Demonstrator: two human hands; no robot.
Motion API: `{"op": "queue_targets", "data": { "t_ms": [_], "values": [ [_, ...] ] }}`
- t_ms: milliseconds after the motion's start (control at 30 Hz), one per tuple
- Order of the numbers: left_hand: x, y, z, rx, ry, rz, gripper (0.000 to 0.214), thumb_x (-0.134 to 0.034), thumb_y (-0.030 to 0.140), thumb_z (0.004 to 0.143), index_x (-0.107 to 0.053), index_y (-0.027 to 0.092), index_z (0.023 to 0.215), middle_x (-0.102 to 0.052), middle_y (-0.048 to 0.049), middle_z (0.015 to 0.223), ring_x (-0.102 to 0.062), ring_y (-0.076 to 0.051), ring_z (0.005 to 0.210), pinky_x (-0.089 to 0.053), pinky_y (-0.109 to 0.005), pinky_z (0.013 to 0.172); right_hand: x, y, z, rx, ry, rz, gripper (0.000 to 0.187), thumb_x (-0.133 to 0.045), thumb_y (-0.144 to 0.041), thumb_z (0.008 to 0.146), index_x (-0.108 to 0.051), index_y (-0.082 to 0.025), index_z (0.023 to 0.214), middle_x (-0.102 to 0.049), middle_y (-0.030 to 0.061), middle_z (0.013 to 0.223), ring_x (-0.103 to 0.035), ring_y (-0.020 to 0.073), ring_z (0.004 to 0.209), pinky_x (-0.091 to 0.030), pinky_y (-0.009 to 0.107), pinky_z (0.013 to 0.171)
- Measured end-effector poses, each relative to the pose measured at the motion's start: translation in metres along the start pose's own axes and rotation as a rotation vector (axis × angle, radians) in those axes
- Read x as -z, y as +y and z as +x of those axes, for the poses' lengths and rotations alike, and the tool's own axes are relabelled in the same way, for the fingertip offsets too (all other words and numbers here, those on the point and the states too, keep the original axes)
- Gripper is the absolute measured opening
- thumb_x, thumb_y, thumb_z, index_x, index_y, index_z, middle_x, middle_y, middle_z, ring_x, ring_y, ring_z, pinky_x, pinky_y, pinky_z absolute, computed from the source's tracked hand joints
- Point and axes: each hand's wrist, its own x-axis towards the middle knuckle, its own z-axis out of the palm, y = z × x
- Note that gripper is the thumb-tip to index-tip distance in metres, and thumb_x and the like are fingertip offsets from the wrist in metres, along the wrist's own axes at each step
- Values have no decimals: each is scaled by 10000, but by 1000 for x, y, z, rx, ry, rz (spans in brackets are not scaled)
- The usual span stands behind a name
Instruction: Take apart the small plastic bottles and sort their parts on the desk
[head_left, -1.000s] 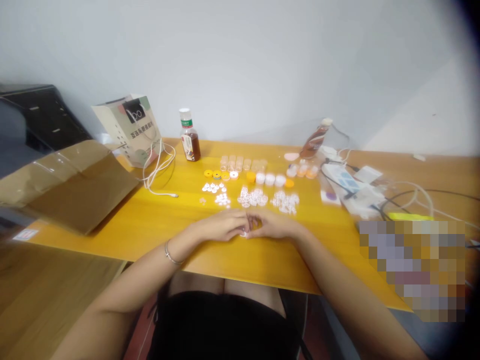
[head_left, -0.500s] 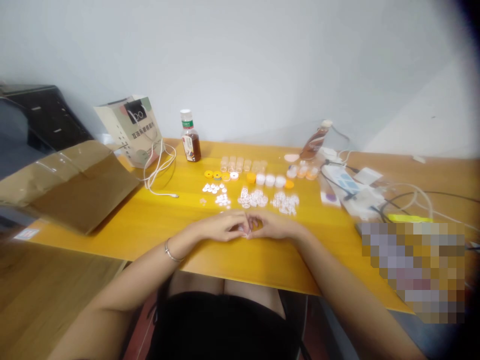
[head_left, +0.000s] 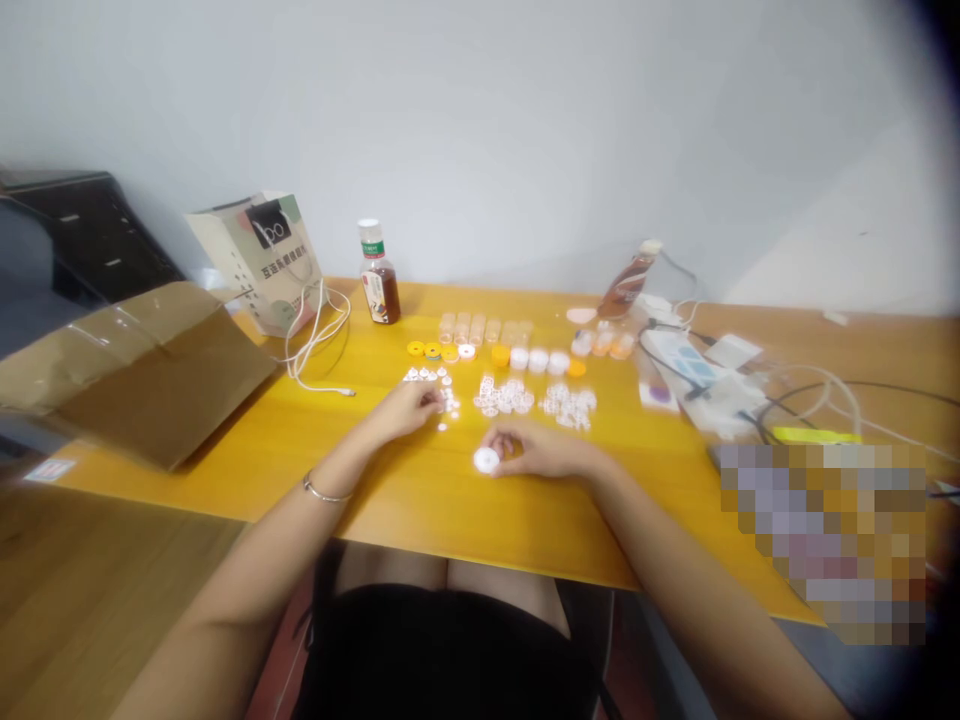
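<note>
My right hand (head_left: 536, 450) pinches a white round cap (head_left: 486, 460) by its edge, just above the table, with the cap's face turned up. To the left, my left hand (head_left: 409, 408) reaches over the small white pieces (head_left: 450, 405), its fingertips drawn together among them; whatever is between the fingers is hidden. Behind that hand lies a group of white pointed pieces (head_left: 424, 374). Two piles of white openwork discs, a left one (head_left: 511, 397) and a right one (head_left: 571, 405), lie beyond my right hand.
Yellow ring caps (head_left: 433, 350), white caps (head_left: 538, 360) and clear cups (head_left: 478, 328) stand in rows farther back. A drink bottle (head_left: 379, 285) and paper bag (head_left: 262, 265) are at the back left, a cardboard box (head_left: 150, 370) left, a power strip (head_left: 694, 370) with cables right.
My left hand has parted from my right hand and moved left and away to the small white pieces. My right hand stays in place, its white cap now uncovered.
</note>
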Motion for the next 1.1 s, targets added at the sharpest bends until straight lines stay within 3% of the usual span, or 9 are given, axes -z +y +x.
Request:
{"op": "queue_targets", "data": {
  "t_ms": [233, 433, 733, 967, 1100],
  "values": [
    [0, 0, -1, -55, -45, 57, 115, -524, 184, 774, -632, 154, 802, -633, -19, 742, -576, -129, 688, -434, -243, 672, 0, -3, -2, -15, 20, -23, 302, -664, -342, 671, -564, -172, 900, -526, 5, 778, -477, 130, 705, -389, 259, 647],
    [0, 10, -3, -219, 58, 115, 125, -513, 207, 808, -618, 149, 845, -558, -53, 892, -552, -128, 770, -445, -258, 738, 0, -2, -1, -6, 18, 3, 307, -664, -354, 672, -554, -171, 892, -522, 0, 765, -479, 126, 699, -388, 257, 640],
    [-11, 40, -11, -517, -162, 180, 154, -487, 243, 856, -610, 152, 874, -576, -48, 841, -535, -144, 800, -418, -261, 739, 0, 2, 1, -20, 32, 17, 324, -663, -378, 666, -548, -176, 892, -517, -12, 732, -482, 122, 676, -380, 246, 615],
    [-17, 48, -15, -646, -186, 112, 166, -469, 237, 869, -602, 155, 924, -597, -60, 884, -543, -137, 824, -417, -254, 753, 0, 0, 1, -21, 34, -1, 269, -653, -351, 678, -493, -183, 814, -481, -22, 717, -461, 115, 657, -375, 242, 607],
    [-22, 48, -14, -699, -140, 165, 196, -439, 269, 889, -596, 157, 927, -602, -59, 882, -543, -131, 810, -407, -246, 739, -1, 2, 2, -8, 33, 5, 265, -653, -356, 679, -487, -183, 791, -483, -25, 710, -460, 111, 650, -371, 237, 600]
  ]
}}
